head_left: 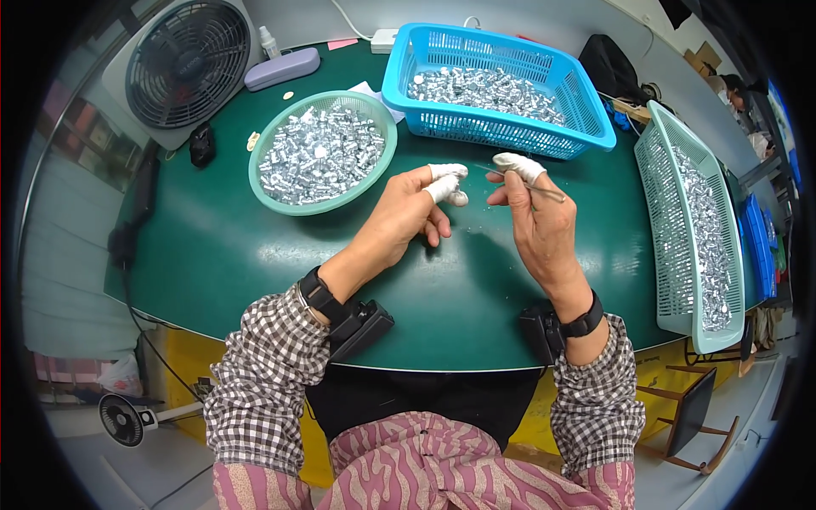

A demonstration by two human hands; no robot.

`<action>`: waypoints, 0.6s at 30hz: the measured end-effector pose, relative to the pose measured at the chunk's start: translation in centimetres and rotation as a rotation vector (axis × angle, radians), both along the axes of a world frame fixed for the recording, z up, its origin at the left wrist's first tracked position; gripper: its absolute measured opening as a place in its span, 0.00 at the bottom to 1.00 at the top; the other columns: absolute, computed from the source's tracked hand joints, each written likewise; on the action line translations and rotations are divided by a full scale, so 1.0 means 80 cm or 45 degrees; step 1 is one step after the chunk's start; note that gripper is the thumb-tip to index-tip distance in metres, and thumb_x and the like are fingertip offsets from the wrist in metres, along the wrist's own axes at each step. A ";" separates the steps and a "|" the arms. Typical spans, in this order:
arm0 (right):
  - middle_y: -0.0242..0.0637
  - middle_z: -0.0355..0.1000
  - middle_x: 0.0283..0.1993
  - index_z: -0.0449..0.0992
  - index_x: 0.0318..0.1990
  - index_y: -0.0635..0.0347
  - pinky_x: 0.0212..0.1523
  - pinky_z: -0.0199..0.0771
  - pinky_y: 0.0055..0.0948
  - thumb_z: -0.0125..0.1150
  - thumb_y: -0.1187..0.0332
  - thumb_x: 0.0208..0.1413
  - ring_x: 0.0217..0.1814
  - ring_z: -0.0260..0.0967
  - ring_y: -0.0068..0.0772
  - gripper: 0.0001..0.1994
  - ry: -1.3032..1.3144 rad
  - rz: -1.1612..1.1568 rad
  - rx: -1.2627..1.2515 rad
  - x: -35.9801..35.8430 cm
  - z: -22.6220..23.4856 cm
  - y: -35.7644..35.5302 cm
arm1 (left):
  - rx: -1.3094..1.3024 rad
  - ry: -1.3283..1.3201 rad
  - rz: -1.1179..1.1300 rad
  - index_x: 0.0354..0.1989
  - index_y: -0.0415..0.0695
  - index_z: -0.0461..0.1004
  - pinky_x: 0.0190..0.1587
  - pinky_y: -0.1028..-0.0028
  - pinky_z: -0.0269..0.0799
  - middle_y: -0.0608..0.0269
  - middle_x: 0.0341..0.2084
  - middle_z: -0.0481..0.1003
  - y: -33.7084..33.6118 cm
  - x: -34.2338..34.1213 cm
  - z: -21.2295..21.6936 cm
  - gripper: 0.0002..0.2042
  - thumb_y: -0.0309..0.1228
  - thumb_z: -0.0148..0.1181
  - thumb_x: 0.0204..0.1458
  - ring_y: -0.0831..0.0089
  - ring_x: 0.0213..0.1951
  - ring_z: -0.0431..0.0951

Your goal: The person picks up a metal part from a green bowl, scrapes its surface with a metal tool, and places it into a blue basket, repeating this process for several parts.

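Observation:
My left hand [399, 212] is over the green table, with white finger cots on its thumb and forefinger. Those two tips press together; anything between them is too small to make out. Facing it, my right hand [546, 223] holds a thin metal rod-like tool [548, 194], its narrow end pointing toward the left fingertips. A white cot covers a right fingertip too. Left of my hands stands a round pale-green basket [255, 174] heaped with small silvery metal parts [319, 161]. Beyond my hands is a blue rectangular basket [510, 136] with similar parts.
A long pale-green basket [671, 246] of metal parts stands at the table's right edge. A box fan [189, 64], a purple case [282, 70] and a small bottle [269, 41] occupy the far left. Black devices [361, 330] are strapped at my wrists. A wooden chair [690, 412] is lower right.

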State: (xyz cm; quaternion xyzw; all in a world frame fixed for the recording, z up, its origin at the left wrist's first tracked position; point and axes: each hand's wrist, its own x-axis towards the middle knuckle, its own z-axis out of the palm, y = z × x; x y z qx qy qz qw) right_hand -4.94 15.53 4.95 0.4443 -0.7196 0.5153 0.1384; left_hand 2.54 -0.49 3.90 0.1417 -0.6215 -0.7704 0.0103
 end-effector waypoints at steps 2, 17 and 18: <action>0.39 0.74 0.35 0.72 0.40 0.70 0.32 0.73 0.22 0.48 0.74 0.61 0.29 0.72 0.25 0.08 -0.059 0.045 0.048 0.002 0.004 0.000 | 0.143 -0.049 0.004 0.52 0.41 0.68 0.17 0.82 0.65 0.62 0.31 0.74 -0.002 0.000 0.000 0.15 0.30 0.49 0.57 0.82 0.18 0.70; 0.38 0.74 0.33 0.73 0.39 0.68 0.29 0.71 0.23 0.50 0.73 0.60 0.28 0.72 0.26 0.07 -0.053 0.186 0.241 0.003 -0.005 -0.001 | 0.464 -0.016 -0.053 0.46 0.37 0.68 0.18 0.83 0.67 0.62 0.30 0.74 -0.016 -0.004 -0.019 0.12 0.30 0.50 0.56 0.81 0.19 0.71; 0.38 0.74 0.33 0.73 0.38 0.68 0.28 0.71 0.23 0.50 0.73 0.60 0.28 0.72 0.26 0.07 -0.048 0.188 0.237 0.003 -0.005 -0.001 | 0.465 -0.016 -0.052 0.46 0.37 0.68 0.18 0.83 0.67 0.62 0.30 0.74 -0.016 -0.004 -0.019 0.12 0.30 0.50 0.56 0.81 0.19 0.71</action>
